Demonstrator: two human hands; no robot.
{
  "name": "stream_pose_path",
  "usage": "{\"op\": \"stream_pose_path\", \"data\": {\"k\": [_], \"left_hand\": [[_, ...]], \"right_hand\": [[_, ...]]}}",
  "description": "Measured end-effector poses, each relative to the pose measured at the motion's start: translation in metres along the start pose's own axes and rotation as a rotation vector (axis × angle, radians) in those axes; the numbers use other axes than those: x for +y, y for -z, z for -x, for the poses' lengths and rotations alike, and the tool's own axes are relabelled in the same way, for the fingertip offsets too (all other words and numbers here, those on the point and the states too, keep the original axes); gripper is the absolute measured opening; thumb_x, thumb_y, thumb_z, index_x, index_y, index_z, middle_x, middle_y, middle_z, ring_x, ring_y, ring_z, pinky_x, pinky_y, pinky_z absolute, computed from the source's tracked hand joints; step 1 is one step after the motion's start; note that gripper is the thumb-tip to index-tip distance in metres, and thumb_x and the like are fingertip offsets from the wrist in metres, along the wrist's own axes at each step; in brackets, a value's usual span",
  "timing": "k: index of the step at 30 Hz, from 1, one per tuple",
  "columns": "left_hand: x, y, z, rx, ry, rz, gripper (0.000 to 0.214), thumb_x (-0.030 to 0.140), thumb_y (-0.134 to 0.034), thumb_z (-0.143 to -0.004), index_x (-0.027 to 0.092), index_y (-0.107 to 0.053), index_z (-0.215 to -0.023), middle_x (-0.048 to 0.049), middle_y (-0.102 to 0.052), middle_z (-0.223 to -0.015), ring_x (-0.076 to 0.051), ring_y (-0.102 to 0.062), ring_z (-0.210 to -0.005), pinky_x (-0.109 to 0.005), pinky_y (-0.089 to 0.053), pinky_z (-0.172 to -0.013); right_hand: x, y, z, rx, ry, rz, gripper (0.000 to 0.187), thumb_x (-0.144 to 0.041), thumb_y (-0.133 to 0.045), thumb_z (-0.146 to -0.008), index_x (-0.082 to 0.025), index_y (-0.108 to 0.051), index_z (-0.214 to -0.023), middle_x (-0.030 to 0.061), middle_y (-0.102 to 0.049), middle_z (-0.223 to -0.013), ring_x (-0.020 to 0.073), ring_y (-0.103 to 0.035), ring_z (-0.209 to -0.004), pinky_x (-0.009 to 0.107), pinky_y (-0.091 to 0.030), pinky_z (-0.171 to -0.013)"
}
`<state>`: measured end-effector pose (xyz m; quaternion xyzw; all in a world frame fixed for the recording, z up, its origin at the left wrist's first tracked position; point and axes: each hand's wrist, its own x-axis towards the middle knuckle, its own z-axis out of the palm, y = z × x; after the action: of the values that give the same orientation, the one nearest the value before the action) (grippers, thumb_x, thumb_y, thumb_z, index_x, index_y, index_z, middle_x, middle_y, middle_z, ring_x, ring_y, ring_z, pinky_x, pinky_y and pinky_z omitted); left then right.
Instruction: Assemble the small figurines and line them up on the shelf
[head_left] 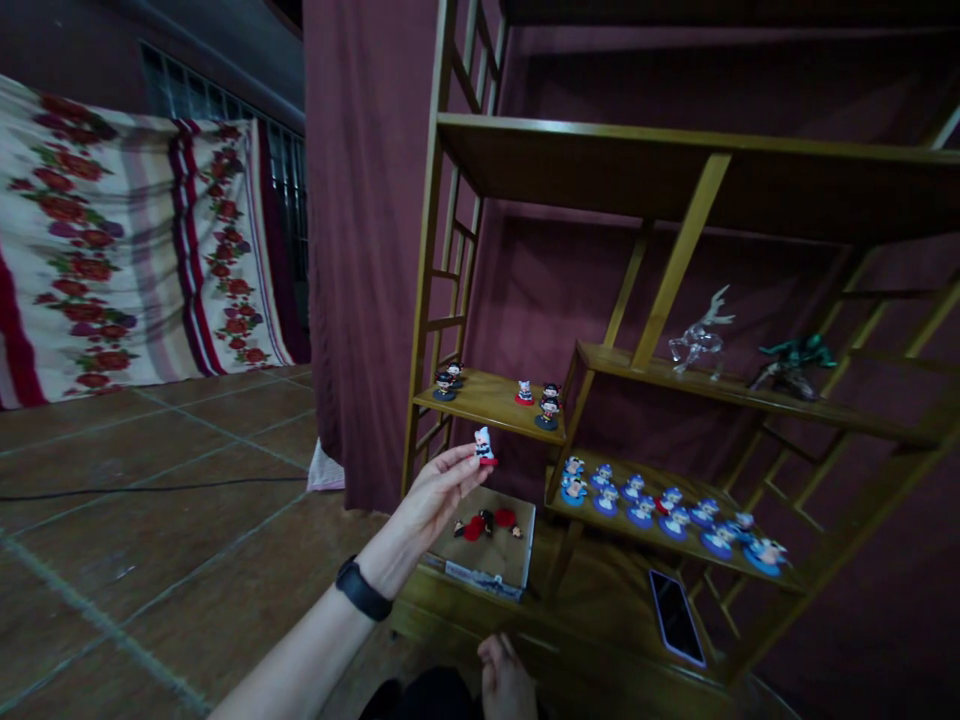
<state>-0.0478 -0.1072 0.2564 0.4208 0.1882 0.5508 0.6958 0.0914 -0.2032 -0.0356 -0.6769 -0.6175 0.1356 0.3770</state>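
My left hand [442,490], with a black band on the wrist, pinches a small figurine [484,446] with a white head and a red base. It is held up in front of the small upper-left shelf [487,400]. On that shelf a similar white-headed figurine [524,392] stands beside two dark-haired figurines [549,408], and more dark-haired figurines [445,384] stand at its left end. Low in the view, my right hand [508,678] is closed with its fingers curled, and nothing shows in it. Below my left hand an open box [491,565] holds several red and black figurines [487,523].
Several blue figurines [641,512] line the lower right shelf, with a red-based one among them. Above them are a clear deer ornament [697,340] and a green ornament [796,362]. A phone [676,617] lies at the bottom. A cable [150,490] crosses the tiled floor.
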Motion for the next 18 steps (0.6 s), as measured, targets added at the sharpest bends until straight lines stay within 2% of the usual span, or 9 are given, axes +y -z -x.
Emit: {"op": "stream_pose_path", "data": {"k": [3, 7, 14, 18], "left_hand": [[0.003, -0.008, -0.005, 0.063, -0.095, -0.167, 0.039, 0.018, -0.074, -0.060, 0.014, -0.060, -0.097, -0.0062, -0.067, -0.091, -0.015, -0.063, -0.082, -0.028, -0.048, -0.079], [0.009, -0.018, -0.011, 0.097, -0.201, -0.294, 0.040, 0.023, -0.075, -0.057, 0.016, -0.060, -0.093, -0.0038, -0.068, -0.087, -0.014, -0.062, -0.078, -0.026, -0.046, -0.077], [0.013, -0.022, -0.033, 0.030, -0.232, -0.338, 0.043, 0.018, -0.076, -0.053, 0.014, -0.057, -0.092, -0.0039, -0.066, -0.087, -0.013, -0.061, -0.077, -0.029, -0.046, -0.079], [0.016, -0.026, -0.062, 0.081, -0.287, -0.389, 0.043, 0.018, -0.077, -0.050, 0.014, -0.056, -0.087, -0.0021, -0.065, -0.081, -0.012, -0.060, -0.070, -0.029, -0.046, -0.075]], "right_hand": [[0.003, -0.007, 0.009, 0.009, 0.041, 0.199, 0.035, -0.003, -0.039, -0.058, -0.028, -0.058, -0.074, -0.0006, -0.063, -0.078, 0.0151, -0.061, -0.072, 0.021, -0.040, -0.064], [0.005, -0.008, 0.010, -0.015, 0.052, 0.325, 0.035, -0.003, -0.038, -0.057, -0.028, -0.058, -0.072, -0.0010, -0.063, -0.076, 0.0147, -0.061, -0.068, 0.022, -0.039, -0.064], [-0.011, 0.016, 0.009, 0.031, 0.056, 0.368, 0.032, -0.008, -0.040, -0.061, -0.034, -0.059, -0.066, -0.0028, -0.061, -0.067, 0.0159, -0.059, -0.063, 0.023, -0.040, -0.057], [-0.018, 0.027, 0.009, 0.030, 0.065, 0.368, 0.025, -0.017, -0.040, -0.067, -0.033, -0.059, -0.064, -0.0029, -0.059, -0.066, 0.0159, -0.058, -0.061, 0.023, -0.041, -0.058]]}}
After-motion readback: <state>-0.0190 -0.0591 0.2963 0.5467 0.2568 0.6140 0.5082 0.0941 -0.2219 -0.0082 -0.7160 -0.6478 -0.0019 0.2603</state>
